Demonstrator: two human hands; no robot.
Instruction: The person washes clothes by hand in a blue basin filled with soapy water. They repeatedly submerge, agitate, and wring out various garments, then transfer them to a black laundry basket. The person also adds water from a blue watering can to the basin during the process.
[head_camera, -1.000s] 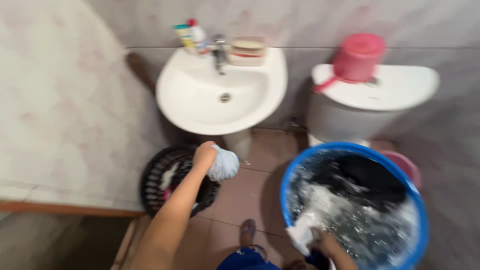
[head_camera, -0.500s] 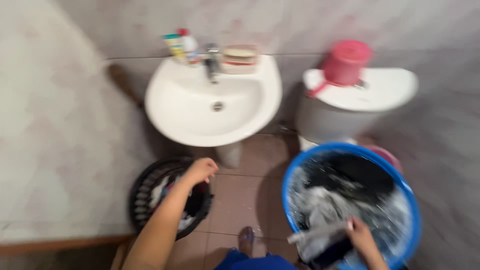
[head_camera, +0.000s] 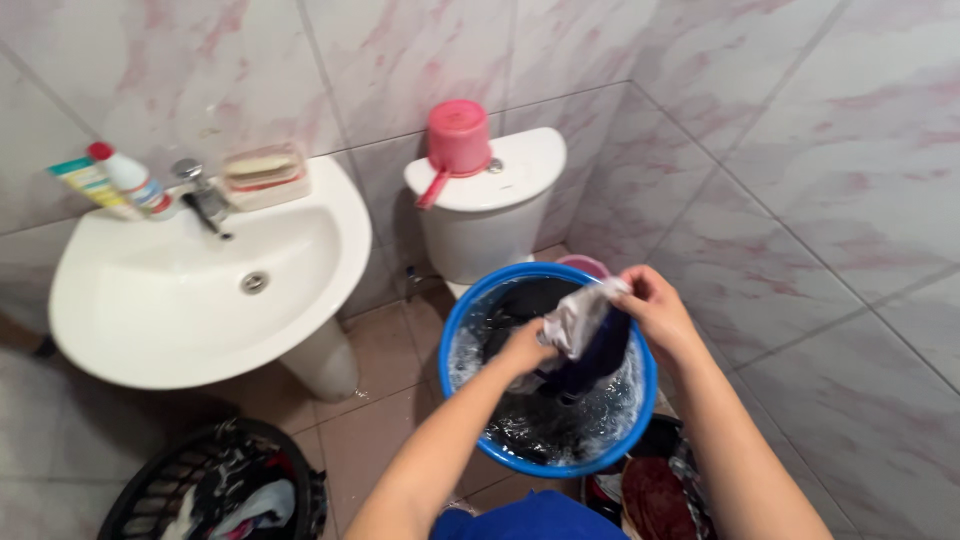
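From my feed, both hands are over the blue basin (head_camera: 455, 330): left hand (head_camera: 525, 350) and right hand (head_camera: 650, 308) each clamped on a wet grey-and-dark garment (head_camera: 585, 335), lifted just above the soapy water.

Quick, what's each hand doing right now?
Left hand: closed on the wet cloth over the blue basin.
Right hand: closed on the same cloth.

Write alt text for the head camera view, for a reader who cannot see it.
Both hands, left hand and right hand, hold a wet grey and dark garment over a blue basin of soapy water. A white sink, toilet and black laundry basket stand nearby.
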